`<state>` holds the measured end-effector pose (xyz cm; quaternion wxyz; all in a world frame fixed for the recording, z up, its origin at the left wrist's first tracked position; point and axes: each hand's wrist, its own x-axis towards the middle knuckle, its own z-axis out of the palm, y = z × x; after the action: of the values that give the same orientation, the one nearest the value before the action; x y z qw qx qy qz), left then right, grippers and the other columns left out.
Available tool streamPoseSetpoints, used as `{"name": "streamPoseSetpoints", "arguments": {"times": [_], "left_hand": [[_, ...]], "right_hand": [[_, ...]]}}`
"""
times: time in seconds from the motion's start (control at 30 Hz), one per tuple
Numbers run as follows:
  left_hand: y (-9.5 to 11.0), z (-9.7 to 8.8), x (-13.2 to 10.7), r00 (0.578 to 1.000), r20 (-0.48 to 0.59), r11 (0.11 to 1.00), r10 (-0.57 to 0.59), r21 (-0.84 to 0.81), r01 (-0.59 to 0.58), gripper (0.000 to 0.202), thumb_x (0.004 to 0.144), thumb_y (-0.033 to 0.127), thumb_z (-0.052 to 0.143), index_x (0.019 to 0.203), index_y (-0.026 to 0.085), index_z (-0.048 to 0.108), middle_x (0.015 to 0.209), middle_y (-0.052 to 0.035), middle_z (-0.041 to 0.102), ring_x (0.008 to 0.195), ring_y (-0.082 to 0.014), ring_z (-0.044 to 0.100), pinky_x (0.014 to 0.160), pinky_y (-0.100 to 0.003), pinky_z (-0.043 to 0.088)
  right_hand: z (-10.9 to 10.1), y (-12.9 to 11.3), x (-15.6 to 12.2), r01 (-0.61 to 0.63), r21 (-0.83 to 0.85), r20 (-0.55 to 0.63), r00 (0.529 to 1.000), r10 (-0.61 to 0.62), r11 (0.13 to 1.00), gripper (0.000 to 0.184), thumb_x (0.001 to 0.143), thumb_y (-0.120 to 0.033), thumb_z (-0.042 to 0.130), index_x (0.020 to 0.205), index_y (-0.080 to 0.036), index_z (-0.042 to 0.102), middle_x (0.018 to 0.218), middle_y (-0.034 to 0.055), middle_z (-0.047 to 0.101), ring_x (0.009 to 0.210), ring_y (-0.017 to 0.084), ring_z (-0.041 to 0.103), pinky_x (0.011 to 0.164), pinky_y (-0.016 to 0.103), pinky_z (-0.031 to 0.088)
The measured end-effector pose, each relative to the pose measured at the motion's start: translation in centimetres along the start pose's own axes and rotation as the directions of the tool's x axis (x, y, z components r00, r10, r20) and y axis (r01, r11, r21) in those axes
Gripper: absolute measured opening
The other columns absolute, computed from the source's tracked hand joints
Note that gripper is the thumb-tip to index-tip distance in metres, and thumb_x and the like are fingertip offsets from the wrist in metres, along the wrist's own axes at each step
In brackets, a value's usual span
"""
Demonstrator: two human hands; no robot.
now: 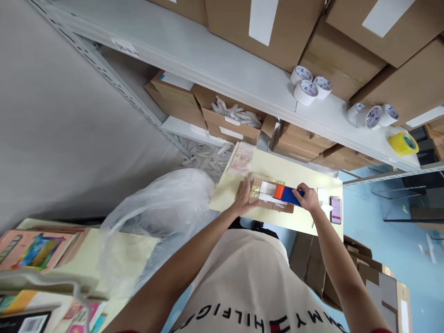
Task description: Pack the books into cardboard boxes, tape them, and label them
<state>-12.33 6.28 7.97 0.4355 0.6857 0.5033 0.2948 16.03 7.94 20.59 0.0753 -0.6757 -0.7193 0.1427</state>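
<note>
A small brown cardboard box [287, 208] with a white label lies on the pale yellow table [222, 194], yellowish tape over its left part. My left hand [243, 199] grips the box's left end, with the thumb on the near side and the fingers on the far side. My right hand [307, 197] is closed around the right end of a flat blue tool with an orange head [289, 194]. The orange end rests over the box's white label. What kind of tool it is, I cannot tell.
A phone [336, 210] lies at the table's right edge, beside white paper [325, 208]. Shelving [208, 44] beyond carries boxes and tape rolls [305, 91]. Clear plastic wrap [163, 203] bulges at the left. Open cartons [312, 259] stand on the floor at the right.
</note>
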Motion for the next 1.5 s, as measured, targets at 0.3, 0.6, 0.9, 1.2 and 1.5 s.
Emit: {"name": "streamPoseSetpoints", "arguments": {"times": [0.3, 0.6, 0.9, 1.2, 1.5], "left_hand": [[5.2, -1.5, 3.8, 0.942, 0.317, 0.793, 0.114, 0.542, -0.278, 0.129, 0.048, 0.050, 0.085, 0.154, 0.009, 0.024, 0.155, -0.0259, 0.035, 0.144, -0.0431, 0.028, 0.120, -0.061, 0.005], [5.1, -2.0, 4.1, 0.951, 0.310, 0.721, 0.008, 0.657, -0.220, 0.123, 0.051, 0.052, 0.081, 0.153, 0.008, 0.027, 0.148, -0.0247, 0.043, 0.138, -0.0420, 0.036, 0.121, -0.060, 0.004], [9.8, 7.5, 5.0, 0.894, 0.446, 0.656, -0.045, 0.688, -0.310, 0.130, 0.062, 0.079, 0.063, 0.155, 0.001, 0.017, 0.163, -0.0255, 0.013, 0.152, -0.0408, 0.008, 0.122, -0.055, -0.002], [10.0, 10.6, 5.4, 0.926, 0.374, 0.729, -0.047, 0.647, -0.224, 0.100, 0.084, 0.062, 0.051, 0.156, 0.000, 0.017, 0.164, -0.0231, 0.015, 0.153, -0.0353, 0.008, 0.123, -0.049, 0.003], [11.8, 11.1, 5.7, 0.905, 0.422, 0.669, -0.058, 0.689, -0.278, 0.047, 0.074, 0.039, 0.075, 0.118, 0.022, 0.069, 0.162, -0.0136, 0.028, 0.150, -0.0459, 0.010, 0.116, -0.070, 0.005]], "right_hand": [[-1.9, 1.1, 0.3, 0.120, 0.068, 0.270, 0.953, -0.134, 0.990, 0.041, 0.086, -0.052, 0.059, 0.110, -0.023, 0.073, 0.094, 0.0063, 0.079, 0.080, 0.023, 0.073, 0.073, 0.031, 0.054], [-3.5, 10.9, 0.6, 0.109, 0.094, 0.323, 0.937, -0.134, 0.990, 0.040, 0.084, -0.054, 0.060, 0.104, -0.024, 0.077, 0.083, 0.0043, 0.079, 0.068, 0.021, 0.072, 0.063, 0.029, 0.054], [0.8, 13.4, 1.9, 0.146, 0.270, 0.345, 0.908, -0.237, 0.952, 0.038, 0.085, -0.048, 0.060, 0.110, -0.024, 0.074, 0.097, 0.0052, 0.079, 0.081, 0.023, 0.074, 0.074, 0.031, 0.055], [-0.3, 17.9, 1.3, 0.108, 0.333, 0.411, 0.877, -0.247, 0.937, 0.039, 0.086, -0.051, 0.058, 0.109, -0.024, 0.074, 0.084, 0.0021, 0.077, 0.069, 0.018, 0.069, 0.066, 0.028, 0.051], [0.4, 5.2, 2.4, 0.162, -0.124, 0.491, 0.867, -0.081, 0.979, 0.024, 0.092, -0.028, 0.055, 0.100, -0.014, 0.073, 0.093, 0.0207, 0.074, 0.088, 0.033, 0.072, 0.074, 0.041, 0.050]]}}
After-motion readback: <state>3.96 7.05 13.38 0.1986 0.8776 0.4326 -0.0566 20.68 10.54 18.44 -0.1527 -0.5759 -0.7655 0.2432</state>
